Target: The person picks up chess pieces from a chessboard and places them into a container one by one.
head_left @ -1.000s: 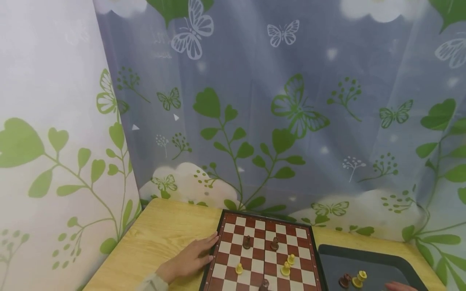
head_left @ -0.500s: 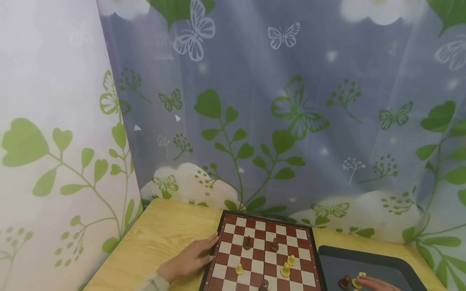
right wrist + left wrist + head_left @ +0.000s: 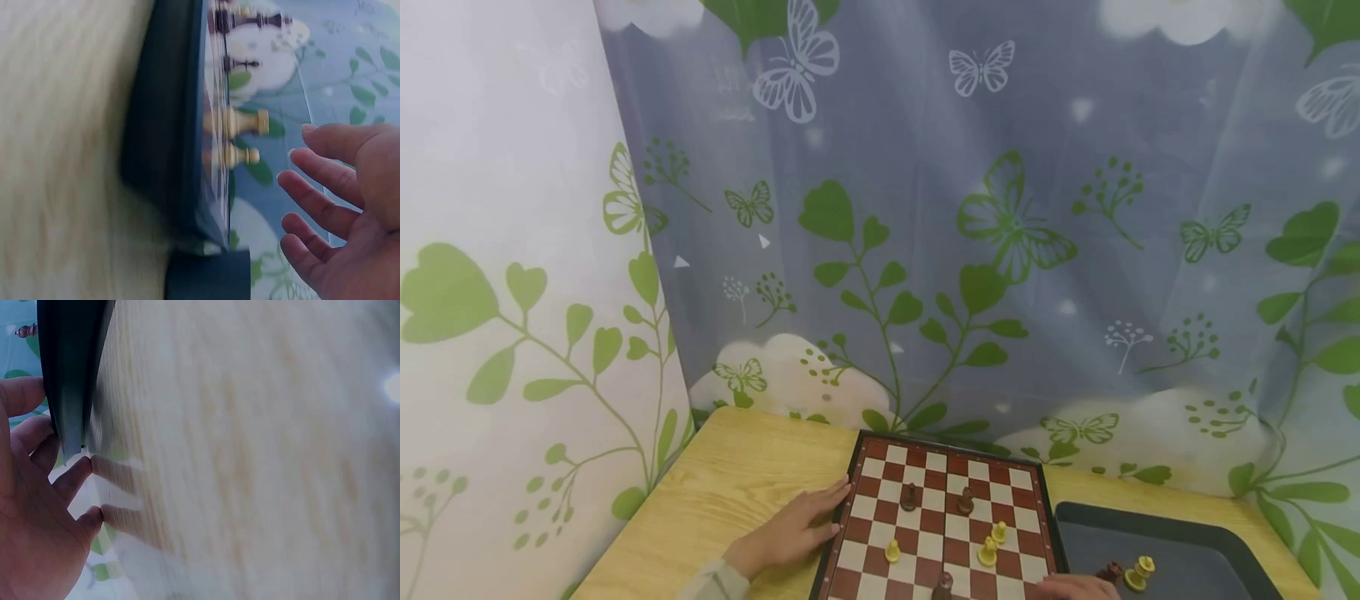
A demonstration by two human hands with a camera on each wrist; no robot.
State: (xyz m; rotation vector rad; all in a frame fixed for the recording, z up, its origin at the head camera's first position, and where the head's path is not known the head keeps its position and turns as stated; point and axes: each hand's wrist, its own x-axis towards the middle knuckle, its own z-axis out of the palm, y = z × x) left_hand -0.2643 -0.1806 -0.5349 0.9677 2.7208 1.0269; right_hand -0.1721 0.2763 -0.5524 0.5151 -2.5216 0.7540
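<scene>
Left hand (image 3: 786, 533): fingers (image 3: 75, 478) spread apart, tips resting on the board's left rim.
Sleeve (image 3: 717, 583): pale, soft-looking cuff at the left wrist.
Right hand (image 3: 1078, 587): fingers spread and gently curved, at the board's right edge beside the tray; whether they touch the board, I cannot tell.
Board (image 3: 927, 517): flat, square-cut, red-brown and cream checks in a raised black rim, a seam down the middle; it lies close to the bench's far edge.
Yellow pieces (image 3: 988, 552): smooth, turned shapes on round bases; a pair stand near the board's right edge, one smaller towards its left edge.
Dark pieces (image 3: 909, 498): brown, slightly shiny; two stand on the board's far half, one nearer, cut by the frame.
Tray (image 3: 1180, 542): dark, rounded corners, low lip, just beside the board towards the bench's right edge; in it, a yellow king (image 3: 1139, 573) and a dark piece partly behind the right hand.
Bench (image 3: 760, 458): light yellow wood grain, far left corner rounded.
Backdrop (image 3: 895, 150): grey-blue, softly creased, printed with green leaves, butterflies and white clouds.
Side panel (image 3: 512, 208): whitish, leaf-printed, left of the bench.
</scene>
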